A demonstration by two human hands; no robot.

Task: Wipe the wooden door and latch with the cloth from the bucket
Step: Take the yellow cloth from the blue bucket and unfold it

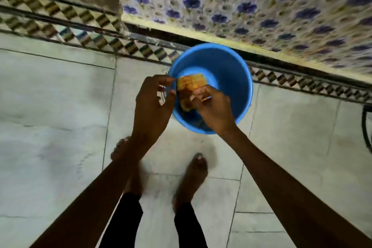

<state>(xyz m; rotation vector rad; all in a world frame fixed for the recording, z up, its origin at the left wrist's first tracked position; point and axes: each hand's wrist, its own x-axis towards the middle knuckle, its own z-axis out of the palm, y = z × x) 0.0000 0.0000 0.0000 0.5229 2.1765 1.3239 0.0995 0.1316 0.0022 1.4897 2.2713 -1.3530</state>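
Cloth (190,88) pinched by both hands above bucket (237,70) rim, floor open

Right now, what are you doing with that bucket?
A person stands barefoot on the tiled floor, over a blue bucket set near the flowered wall tiles. Both hands hold a yellow-orange cloth above the bucket: the left hand pinches its left edge, and the right hand grips its lower right part. The picture is too blurred to show any wringing. No wiping has begun.
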